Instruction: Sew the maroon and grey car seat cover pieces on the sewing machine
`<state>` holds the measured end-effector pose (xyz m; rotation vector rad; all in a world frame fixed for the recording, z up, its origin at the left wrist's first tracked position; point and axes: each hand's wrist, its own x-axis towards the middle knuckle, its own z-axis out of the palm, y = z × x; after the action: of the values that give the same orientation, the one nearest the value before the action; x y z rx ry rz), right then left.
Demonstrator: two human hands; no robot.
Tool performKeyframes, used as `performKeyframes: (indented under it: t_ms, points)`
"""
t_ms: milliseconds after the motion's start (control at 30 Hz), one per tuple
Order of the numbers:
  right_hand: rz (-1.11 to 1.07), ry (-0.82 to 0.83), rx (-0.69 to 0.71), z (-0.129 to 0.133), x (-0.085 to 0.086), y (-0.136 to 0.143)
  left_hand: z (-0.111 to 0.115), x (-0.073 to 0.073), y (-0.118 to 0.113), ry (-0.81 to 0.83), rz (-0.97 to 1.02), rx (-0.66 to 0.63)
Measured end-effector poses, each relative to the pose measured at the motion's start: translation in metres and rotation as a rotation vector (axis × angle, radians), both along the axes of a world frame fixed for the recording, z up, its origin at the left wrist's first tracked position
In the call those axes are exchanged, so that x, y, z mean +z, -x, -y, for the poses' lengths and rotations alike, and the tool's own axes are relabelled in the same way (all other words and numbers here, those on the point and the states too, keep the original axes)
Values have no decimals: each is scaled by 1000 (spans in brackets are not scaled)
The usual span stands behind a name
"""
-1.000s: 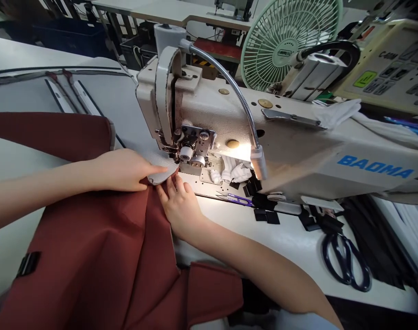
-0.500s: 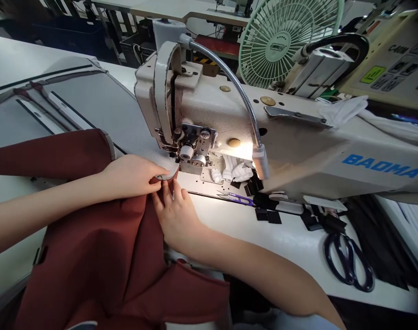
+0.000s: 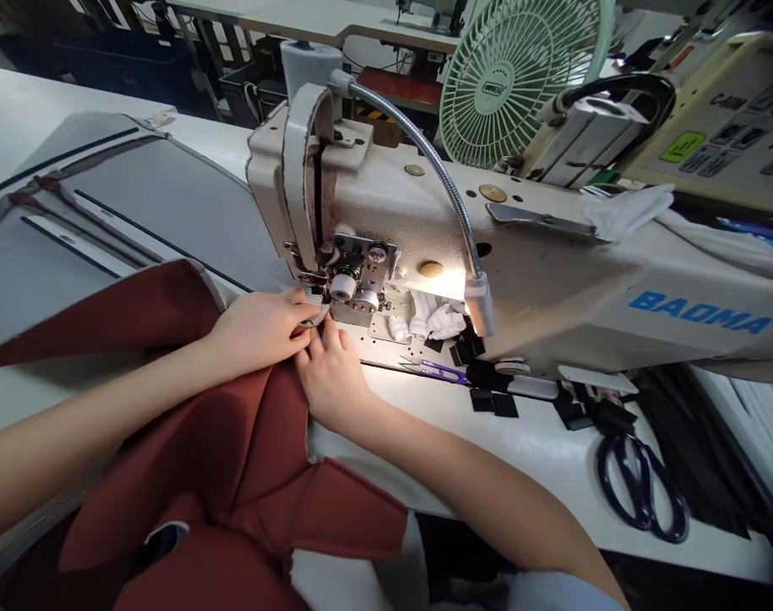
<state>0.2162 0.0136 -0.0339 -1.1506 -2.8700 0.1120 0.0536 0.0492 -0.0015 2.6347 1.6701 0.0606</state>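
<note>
Dark red fabric (image 3: 195,433) hangs over the table's front edge and runs up to the sewing machine head (image 3: 348,271). Its upper edge lies with a grey mesh piece (image 3: 188,195) that spreads out on the left. My left hand (image 3: 259,331) pinches the layered edge just in front of the presser area. Close beside it, my right hand (image 3: 333,369) has its fingertips pressed together on the same edge, right at the needle area. The needle tip itself is hidden.
Purple thread snips (image 3: 443,372), black fabric pieces (image 3: 494,401) and white scraps (image 3: 446,321) lie right of the needle area. Dark-handled scissors (image 3: 641,488) rest at the right. A lamp (image 3: 479,301) hangs over the bed; a green fan (image 3: 494,89) stands behind.
Both hands have moved slightly up and right, nearer the needle area. The red fabric has shifted and folded differently, and the mesh piece has slid a little. The fan head has turned slightly.
</note>
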Motion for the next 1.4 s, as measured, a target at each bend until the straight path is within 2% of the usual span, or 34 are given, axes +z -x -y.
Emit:
performKeyframes:
  t_ms: [67,167,233,367,467,667,800,967,1067,1133,1233,1333,1400]
  points:
    - [36,5,41,7,6,-6,2,-1,7,38,24,6]
    - [77,8,157,27,12,-14,8,-6,17,128,226,-95]
    - [88,15,211,40,14,-15,14,-11,17,128,301,-114]
    - [30,-44,205,49,11,-8,24,-18,1,14,204,-107]
    - [7,-74,182,50,8,-3,26,-21,-6,-31,142,-126]
    - [70,-116,207,51,7,-5,22,-26,3,-90,154,-139]
    - [66,-105,173,43,8,-4,18,-29,-3,-136,129,-156]
    - [35,-101,153,27,7,-3,6,-34,-6,-228,71,-185]
    - [19,-106,141,18,2,-3,-7,-37,-6,-213,24,-175]
    - [7,-114,131,14,-3,-4,-14,-34,-8,-183,-9,-149]
    - [-13,-138,122,9,-8,-9,-11,-15,-12,-77,-84,-128]
    - [-32,-125,135,8,-8,-19,13,8,-5,-12,-211,-120]
    - [-42,-98,176,9,-7,-29,31,17,10,-27,-276,-82]
